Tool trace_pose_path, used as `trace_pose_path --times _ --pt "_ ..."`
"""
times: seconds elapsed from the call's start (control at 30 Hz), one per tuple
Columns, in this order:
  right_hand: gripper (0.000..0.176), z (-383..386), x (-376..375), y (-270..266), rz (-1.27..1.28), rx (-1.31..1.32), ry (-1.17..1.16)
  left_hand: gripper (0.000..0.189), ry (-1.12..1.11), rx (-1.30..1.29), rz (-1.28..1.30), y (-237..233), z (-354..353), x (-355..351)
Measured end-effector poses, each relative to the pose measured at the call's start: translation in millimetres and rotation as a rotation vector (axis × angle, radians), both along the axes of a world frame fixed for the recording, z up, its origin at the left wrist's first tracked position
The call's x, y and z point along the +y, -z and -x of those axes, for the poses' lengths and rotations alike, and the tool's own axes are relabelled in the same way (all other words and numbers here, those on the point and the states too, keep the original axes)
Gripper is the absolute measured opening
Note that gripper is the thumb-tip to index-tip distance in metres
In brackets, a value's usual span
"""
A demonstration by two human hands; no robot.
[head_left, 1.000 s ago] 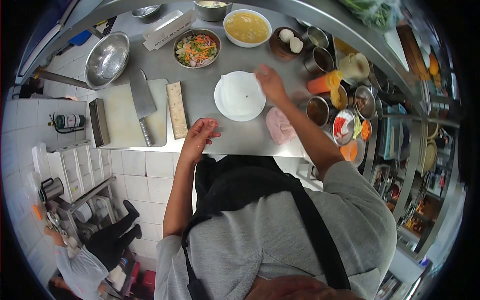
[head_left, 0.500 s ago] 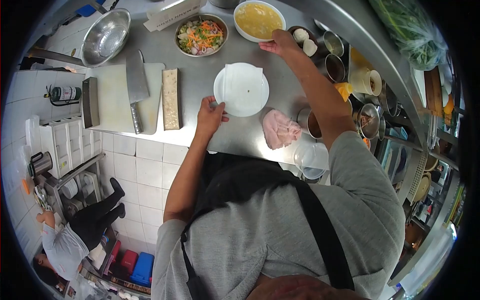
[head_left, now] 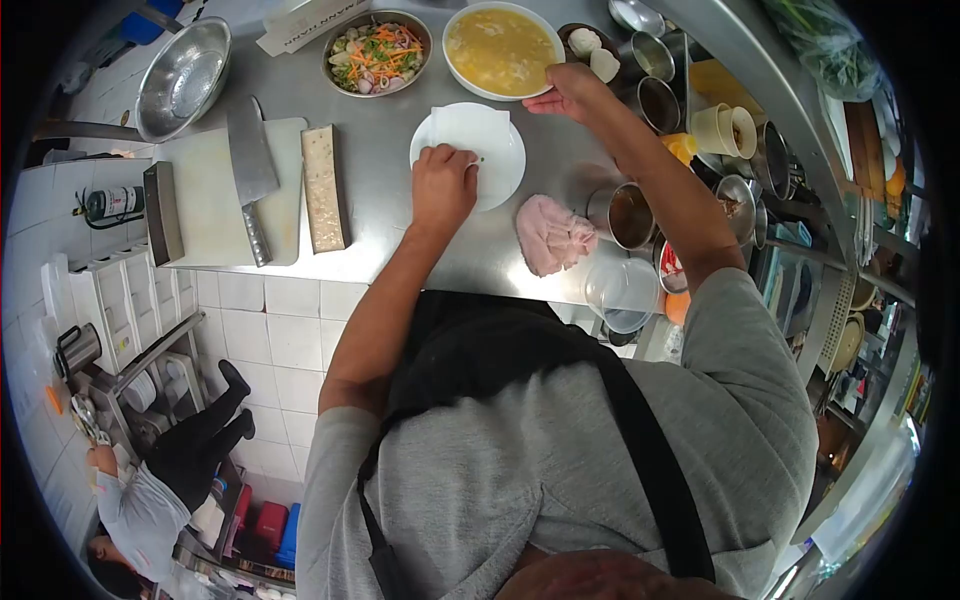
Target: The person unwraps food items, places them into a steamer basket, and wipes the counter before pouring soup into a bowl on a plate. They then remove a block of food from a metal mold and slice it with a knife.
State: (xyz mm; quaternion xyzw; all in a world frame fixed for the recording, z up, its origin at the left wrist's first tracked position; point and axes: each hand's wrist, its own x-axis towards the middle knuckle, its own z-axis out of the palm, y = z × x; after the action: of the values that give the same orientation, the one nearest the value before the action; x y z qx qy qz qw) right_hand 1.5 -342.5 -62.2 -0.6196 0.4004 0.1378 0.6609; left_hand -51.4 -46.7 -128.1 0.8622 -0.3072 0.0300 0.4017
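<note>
My right hand (head_left: 572, 92) grips the near right rim of a white bowl (head_left: 458, 84) filled with yellow, soup-like liquid (head_left: 500, 50); its fingers reach below the rim. Just in front of the bowl is a white plate (head_left: 512, 175) with a folded white paper sheet (head_left: 460, 125) on it. My left hand (head_left: 445, 185) is over the plate with bent fingers down on the paper. Whatever is between those fingertips is hidden. A small dark speck (head_left: 481, 160) shows beside them.
Left of the plate are a long speckled block (head_left: 323, 190) and a cleaver (head_left: 250, 160) on a cutting board (head_left: 285, 230). A bowl of chopped vegetables (head_left: 375, 58) stands behind. A pink cloth (head_left: 552, 236) and metal pots (head_left: 630, 215) are at right. Another person (head_left: 150, 510) works far left.
My left hand has moved from the plate's lower left edge onto the paper, its fingers now curled. The soup bowl, held by my right hand, has come nearer to the plate. The view has shifted slightly.
</note>
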Motion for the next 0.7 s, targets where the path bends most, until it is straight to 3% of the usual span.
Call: trace_pose_path --times 0.07,0.3,0.47,0.7 --pt "0.042 2.7 3.1 -16.2 0.022 0.003 -0.015 0.016 0.039 -0.002 -0.043 16.9 -13.6 -17.7" --pt "0.041 34.7 9.1 -37.6 0.02 0.013 -0.098 0.015 0.042 -0.083 -0.141 13.6 -16.2 -30.2" --pt "0.04 50.5 16.8 -47.8 0.035 0.001 -0.126 0.01 0.088 -0.006 -0.215 12.6 -19.1 -35.0" --pt "0.044 69.6 26.7 -56.6 0.028 -0.097 -0.148 0.01 0.074 0.078 -0.063 12.8 -16.6 -17.0"
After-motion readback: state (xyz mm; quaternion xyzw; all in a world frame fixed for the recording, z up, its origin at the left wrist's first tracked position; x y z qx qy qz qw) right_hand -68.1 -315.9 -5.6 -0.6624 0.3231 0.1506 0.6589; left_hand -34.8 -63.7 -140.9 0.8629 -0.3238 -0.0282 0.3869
